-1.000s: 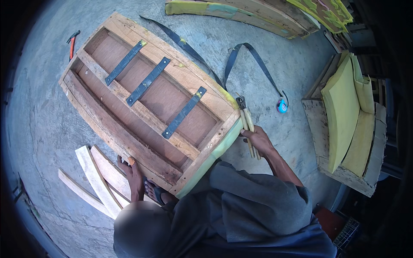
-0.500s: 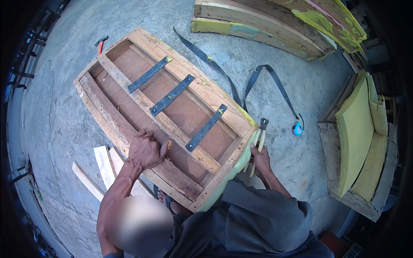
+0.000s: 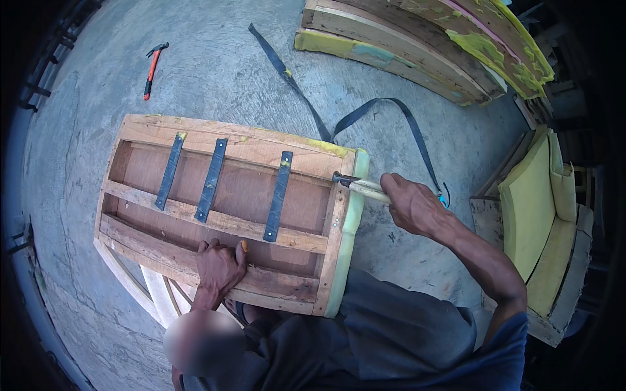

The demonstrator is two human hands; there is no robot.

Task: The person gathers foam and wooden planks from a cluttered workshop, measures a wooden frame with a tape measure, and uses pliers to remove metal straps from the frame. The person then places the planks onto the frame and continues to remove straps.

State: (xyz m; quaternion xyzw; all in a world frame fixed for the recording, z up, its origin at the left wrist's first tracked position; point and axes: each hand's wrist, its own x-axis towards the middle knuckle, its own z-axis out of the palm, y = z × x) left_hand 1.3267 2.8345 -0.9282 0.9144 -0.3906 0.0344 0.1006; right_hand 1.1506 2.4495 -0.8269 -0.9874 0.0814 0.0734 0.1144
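Note:
A wooden furniture frame (image 3: 280, 281) lies before me, its back a brown panel and its right end edged with pale green foam (image 3: 349, 234). Three short dark webbing straps (image 3: 278, 202) bridge its rails. With fingers curled over the near rail, my left hand (image 3: 220, 266) grips the frame; something small and orange shows at its thumb. My right hand (image 3: 412, 203) is closed around the cream handles of a pair of pincers (image 3: 365, 188). The dark jaws of the pincers are at the frame's far right corner; whether they bite on anything is too small to tell.
A red and black hammer (image 3: 152, 70) lies beyond the frame on the concrete floor. A long loose strap (image 3: 297, 94) runs toward a blue tape measure (image 3: 444, 199). Pale wooden strips (image 3: 155, 290) lie at left, foam-edged frames (image 3: 398, 55) at back right, yellow foam (image 3: 531, 208) at right.
The frame has turned clockwise, its far left end swinging nearer. My right hand has raised the pincers from beside the foam edge to the far right corner. My left hand still holds the rail.

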